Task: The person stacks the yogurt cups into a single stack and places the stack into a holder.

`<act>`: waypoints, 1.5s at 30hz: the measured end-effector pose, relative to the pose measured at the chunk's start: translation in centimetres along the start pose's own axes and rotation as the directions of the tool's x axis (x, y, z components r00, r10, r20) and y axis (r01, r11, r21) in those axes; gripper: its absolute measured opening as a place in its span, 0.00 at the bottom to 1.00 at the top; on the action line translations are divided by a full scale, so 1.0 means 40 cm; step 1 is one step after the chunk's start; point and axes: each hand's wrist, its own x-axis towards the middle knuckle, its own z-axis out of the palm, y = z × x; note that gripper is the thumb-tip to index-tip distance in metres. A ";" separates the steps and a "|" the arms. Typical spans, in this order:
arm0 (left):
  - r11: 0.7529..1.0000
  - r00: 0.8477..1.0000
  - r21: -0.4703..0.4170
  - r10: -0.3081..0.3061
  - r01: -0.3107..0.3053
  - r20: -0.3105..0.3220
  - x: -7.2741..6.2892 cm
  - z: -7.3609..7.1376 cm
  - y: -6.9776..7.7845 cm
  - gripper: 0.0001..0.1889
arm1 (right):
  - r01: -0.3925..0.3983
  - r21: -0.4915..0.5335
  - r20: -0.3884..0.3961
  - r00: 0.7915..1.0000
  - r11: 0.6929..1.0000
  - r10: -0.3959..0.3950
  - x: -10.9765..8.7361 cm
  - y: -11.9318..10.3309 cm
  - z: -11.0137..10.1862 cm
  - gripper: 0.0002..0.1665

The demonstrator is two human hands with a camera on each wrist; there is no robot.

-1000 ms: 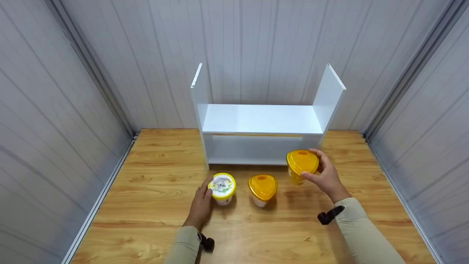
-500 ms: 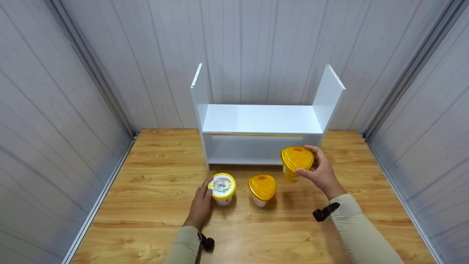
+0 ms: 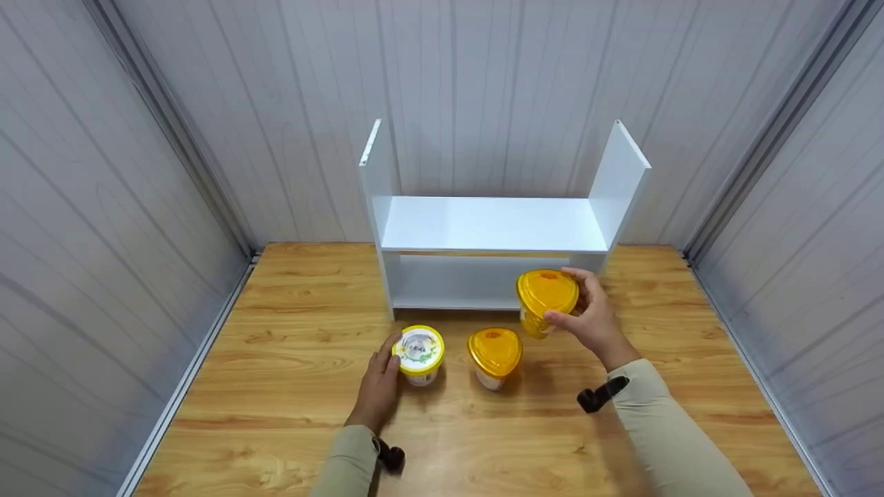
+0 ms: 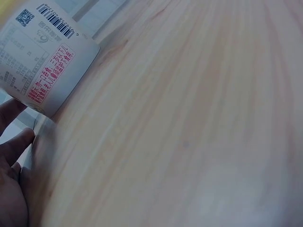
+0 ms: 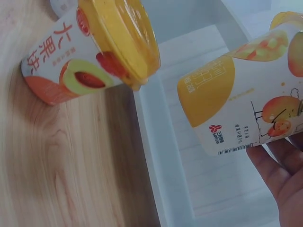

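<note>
In the head view my right hand (image 3: 592, 321) grips a yogurt cup (image 3: 545, 300) with a translucent yellow lid, thumb in front and fingers behind. It is raised off the table before the right part of the white shelf (image 3: 494, 224). Peach drawings and a barcode show on this cup (image 5: 236, 94) in the right wrist view. A matching yogurt cup (image 3: 494, 353) stands upright on the table. Left of it is a round tub (image 3: 418, 355) with a yellow-rimmed, printed white lid. My left hand (image 3: 378, 379) rests at the tub's left side, fingertips at its rim, not wrapped round it.
The shelf has two levels and tall side panels (image 3: 621, 176), with its front edge just beyond the cups. A wooden table (image 3: 304, 359) lies under everything. Ribbed pale walls (image 3: 483, 90) enclose the table at the back and both sides.
My right hand has moved left and slightly toward the shelf, carrying the yogurt cup. The left hand, the round tub and the standing yogurt cup have not moved.
</note>
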 end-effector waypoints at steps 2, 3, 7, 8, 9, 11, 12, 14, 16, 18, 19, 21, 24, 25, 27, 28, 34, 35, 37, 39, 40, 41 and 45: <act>1.000 1.000 0.000 -0.012 0.012 0.000 0.000 0.000 0.000 0.24 | 0.009 -0.011 -0.001 1.000 1.000 -0.009 0.003 -0.002 0.007 0.47; 1.000 1.000 -0.003 -0.021 0.021 0.001 0.000 0.001 0.000 0.24 | 0.015 -0.012 -0.001 1.000 1.000 -0.015 0.004 -0.002 0.011 0.46; 0.999 0.999 -0.008 -0.036 0.036 0.002 -0.001 0.000 0.001 0.24 | 0.028 -0.012 0.001 1.000 1.000 -0.028 0.011 -0.006 0.026 0.46; 0.999 0.999 -0.010 -0.037 0.037 0.003 -0.002 0.000 0.002 0.24 | 0.030 -0.007 0.002 1.000 1.000 -0.030 0.012 -0.008 0.030 0.46; 0.999 0.999 -0.013 -0.037 0.037 0.004 -0.002 -0.001 0.003 0.24 | 0.031 -0.004 0.002 1.000 1.000 -0.031 0.014 -0.009 0.034 0.46; 0.999 0.999 -0.018 -0.033 0.033 0.003 -0.004 -0.001 0.003 0.25 | 0.035 -0.005 0.006 0.999 0.999 -0.035 0.016 -0.011 0.041 0.46; 0.999 1.000 -0.021 -0.031 0.031 0.003 -0.004 -0.001 0.003 0.25 | 0.037 -0.006 0.006 0.999 0.999 -0.036 0.017 -0.012 0.045 0.46; 0.999 1.000 -0.029 -0.026 0.026 0.004 -0.005 -0.001 0.003 0.25 | 0.038 -0.008 0.010 0.999 0.999 -0.038 0.018 -0.015 0.052 0.46; 0.999 1.000 -0.034 -0.027 0.027 0.005 -0.006 0.000 0.003 0.24 | 0.037 -0.011 0.015 0.999 0.999 -0.037 0.019 -0.015 0.057 0.46; 0.999 1.000 -0.034 -0.024 0.025 0.007 -0.006 0.000 0.002 0.24 | 0.031 -0.010 0.017 0.999 0.999 -0.031 0.020 -0.017 0.062 0.45; 0.999 1.000 -0.032 -0.023 0.024 0.009 -0.006 0.000 0.002 0.24 | 0.028 -0.009 0.019 0.999 1.000 -0.028 0.020 -0.018 0.065 0.45; 0.999 1.000 -0.037 -0.025 0.026 0.014 -0.007 -0.001 0.003 0.25 | 0.024 -0.003 0.024 0.999 1.000 -0.024 0.023 -0.019 0.070 0.45; 0.999 1.000 -0.038 -0.018 0.018 0.017 -0.007 -0.003 0.004 0.25 | 0.017 0.008 0.027 0.999 1.000 -0.017 0.026 -0.020 0.079 0.46; 0.999 1.000 -0.039 -0.015 0.016 0.019 -0.006 -0.004 0.004 0.25 | 0.016 0.012 0.027 0.999 1.000 -0.016 0.027 -0.020 0.082 0.46; 0.999 1.000 -0.043 -0.015 0.015 0.019 -0.005 -0.005 0.005 0.26 | 0.012 0.016 0.034 0.999 1.000 -0.013 0.029 -0.021 0.089 0.46; 0.999 1.000 -0.043 -0.013 0.014 0.019 -0.005 -0.006 0.005 0.26 | 0.010 0.021 0.038 0.999 1.000 -0.011 0.030 -0.021 0.093 0.46; 0.999 1.000 -0.044 -0.019 0.020 0.023 -0.003 -0.005 0.002 0.25 | 0.009 0.018 0.058 0.998 1.000 -0.010 0.029 -0.025 0.116 0.46; 0.999 0.999 -0.042 -0.021 0.022 0.024 -0.002 -0.004 0.001 0.25 | 0.008 0.015 0.059 0.998 1.000 -0.009 0.029 -0.026 0.120 0.46; 0.999 1.000 -0.040 -0.011 0.012 0.026 -0.002 -0.004 -0.001 0.25 | 0.003 0.018 0.062 0.998 1.000 -0.004 0.028 -0.026 0.126 0.46; 0.999 1.000 -0.043 -0.012 0.013 0.029 -0.003 -0.005 -0.002 0.25 | -0.002 0.028 0.065 0.998 1.000 0.000 0.028 -0.027 0.132 0.46; 0.999 0.999 -0.044 -0.011 0.013 0.030 -0.003 -0.005 -0.003 0.26 | -0.003 0.035 0.069 0.998 0.999 0.001 0.029 -0.027 0.135 0.46; 0.999 0.999 -0.046 -0.010 0.012 0.031 -0.003 -0.005 -0.003 0.26 | -0.005 0.038 0.072 0.997 0.999 0.003 0.029 -0.028 0.138 0.46; 0.999 0.999 -0.044 -0.013 0.014 0.032 -0.002 -0.005 -0.003 0.26 | -0.012 0.039 0.081 0.997 0.999 0.008 0.033 -0.035 0.150 0.47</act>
